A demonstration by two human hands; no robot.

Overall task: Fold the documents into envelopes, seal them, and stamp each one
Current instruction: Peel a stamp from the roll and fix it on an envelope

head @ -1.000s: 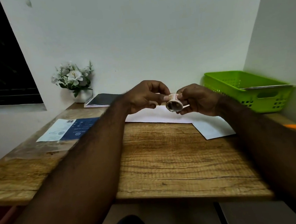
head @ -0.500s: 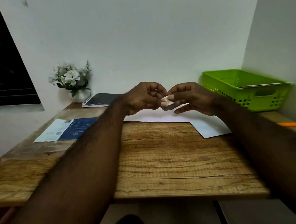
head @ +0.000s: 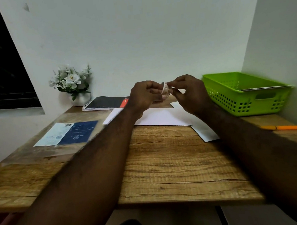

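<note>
Both hands are pinching a small roll of tape [head: 165, 90] between them, raised above the far middle of the desk [head: 167, 165]. The left hand [head: 145, 96] is curling its fingers narrowly round the roll's left side, while the right hand [head: 189, 94] is closing its thumb and forefinger on the roll's rim, seemingly picking at the loose end. The roll is sitting right at the fingertips, touching both hands. Directly below them, white paper sheets [head: 162, 117] are lying flat toward the desk's far edge, well apart from the fingers; whether any is an envelope is unclear. Judging by this, sealing is only being prepared, and stamping is yet to come. At the far right corner a green basket [head: 247, 93] is holding something flat.
</note>
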